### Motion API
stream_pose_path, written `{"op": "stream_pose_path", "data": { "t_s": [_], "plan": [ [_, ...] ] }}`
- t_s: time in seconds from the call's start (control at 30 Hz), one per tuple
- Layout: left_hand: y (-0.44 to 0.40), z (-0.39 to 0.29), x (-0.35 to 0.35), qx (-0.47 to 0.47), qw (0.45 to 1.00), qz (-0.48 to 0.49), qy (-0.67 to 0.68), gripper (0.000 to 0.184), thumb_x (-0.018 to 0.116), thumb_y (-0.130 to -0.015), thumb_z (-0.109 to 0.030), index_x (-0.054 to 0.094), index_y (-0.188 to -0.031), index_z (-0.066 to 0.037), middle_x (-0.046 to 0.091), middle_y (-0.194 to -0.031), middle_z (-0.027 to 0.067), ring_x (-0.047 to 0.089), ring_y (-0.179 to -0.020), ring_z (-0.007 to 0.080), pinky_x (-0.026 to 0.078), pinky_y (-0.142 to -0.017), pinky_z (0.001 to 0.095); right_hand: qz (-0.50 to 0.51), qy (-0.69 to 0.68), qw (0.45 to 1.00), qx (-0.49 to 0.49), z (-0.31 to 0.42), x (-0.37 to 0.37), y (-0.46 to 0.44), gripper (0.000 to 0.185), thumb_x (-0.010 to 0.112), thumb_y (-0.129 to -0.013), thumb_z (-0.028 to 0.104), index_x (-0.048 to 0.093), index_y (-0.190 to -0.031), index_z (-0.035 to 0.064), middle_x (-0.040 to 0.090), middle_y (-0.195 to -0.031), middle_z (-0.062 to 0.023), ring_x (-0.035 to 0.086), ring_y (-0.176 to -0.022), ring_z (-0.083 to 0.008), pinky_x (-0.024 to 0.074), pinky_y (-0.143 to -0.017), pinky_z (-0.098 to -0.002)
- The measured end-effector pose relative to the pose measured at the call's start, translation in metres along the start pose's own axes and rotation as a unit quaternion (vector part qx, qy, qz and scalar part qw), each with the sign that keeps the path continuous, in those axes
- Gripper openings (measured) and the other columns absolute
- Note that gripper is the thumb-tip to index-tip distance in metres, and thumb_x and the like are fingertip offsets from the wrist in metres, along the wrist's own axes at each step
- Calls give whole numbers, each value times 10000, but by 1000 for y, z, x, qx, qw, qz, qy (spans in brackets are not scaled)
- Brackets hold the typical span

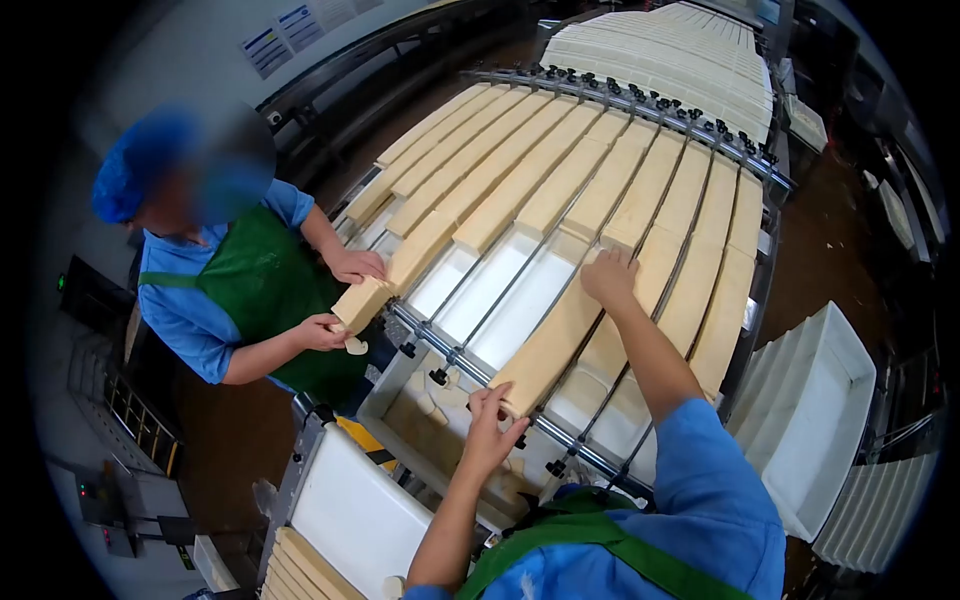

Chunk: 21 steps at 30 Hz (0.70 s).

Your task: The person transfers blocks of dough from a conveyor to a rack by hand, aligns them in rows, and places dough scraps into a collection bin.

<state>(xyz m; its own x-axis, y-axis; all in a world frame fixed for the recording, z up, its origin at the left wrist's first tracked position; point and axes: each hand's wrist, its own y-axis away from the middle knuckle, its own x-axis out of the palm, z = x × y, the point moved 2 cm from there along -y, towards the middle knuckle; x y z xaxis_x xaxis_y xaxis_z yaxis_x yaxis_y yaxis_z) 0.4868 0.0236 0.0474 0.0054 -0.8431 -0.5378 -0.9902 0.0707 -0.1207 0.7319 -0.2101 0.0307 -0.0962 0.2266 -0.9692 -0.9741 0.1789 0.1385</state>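
Note:
A long pale-yellow block (553,345), like a dough or bean-curd strip, lies lengthwise on the conveyor in front of me. At its near end, beside the metal crossbar, my left hand (488,432) grips the end with thumb and fingers closed. My right hand (610,278) is curled over the block's far end. Similar long blocks (690,290) lie in lanes to the right and beyond, parted by thin metal rods. The underside of the held block is hidden.
Across to the left, a co-worker (250,260) in a green apron holds another block's end. A bin (400,420) with pale scraps sits below the crossbar (470,370). White trays (820,400) are stacked at right. More strips (305,570) lie at lower left.

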Motion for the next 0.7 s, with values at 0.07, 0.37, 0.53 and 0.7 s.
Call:
{"op": "stream_pose_path", "data": {
  "t_s": [0.07, 0.37, 0.53, 0.7],
  "plan": [
    [-16, 10, 14, 27, 999, 10, 41, 552, 679, -777, -55, 458, -1282, -68, 413, -1176, 134, 526, -930, 235, 475, -818, 301, -30, -9, 999, -4, 4, -8, 15, 646, 384, -896, 410, 367, -1359, -41, 256, -1484, -201, 212, -1367, -352, 162, -1078, -487],
    [19, 21, 0, -9, 991, -86, 102, 461, 617, -834, -75, 467, -1269, -43, 451, -1236, 159, 579, -1025, 233, 498, -831, 296, -105, -10, 994, -20, -4, 29, 10, 802, 440, -878, 537, 252, -1424, -21, 196, -1510, -186, 134, -1402, -353, 119, -1108, -533],
    [105, 36, -49, -126, 966, -215, 71, 521, 615, -869, -150, 396, -1334, -60, 384, -1279, 170, 609, -790, 189, 507, -649, 254, -130, -84, 979, -136, 40, 2, 57, 604, 652, -811, 358, 461, -1294, 50, 450, -1353, -178, 308, -1322, -364, 257, -1022, -547],
    [227, 95, -85, -250, 886, -389, -22, 488, 624, -851, -129, 431, -1288, -31, 448, -1180, 167, 569, -781, 191, 487, -640, 272, -181, -147, 886, -400, 96, 38, 147, 266, 623, -848, 218, 565, -1067, 78, 539, -1245, -85, 356, -1292, -333, 240, -1009, -516]
  ]
}}
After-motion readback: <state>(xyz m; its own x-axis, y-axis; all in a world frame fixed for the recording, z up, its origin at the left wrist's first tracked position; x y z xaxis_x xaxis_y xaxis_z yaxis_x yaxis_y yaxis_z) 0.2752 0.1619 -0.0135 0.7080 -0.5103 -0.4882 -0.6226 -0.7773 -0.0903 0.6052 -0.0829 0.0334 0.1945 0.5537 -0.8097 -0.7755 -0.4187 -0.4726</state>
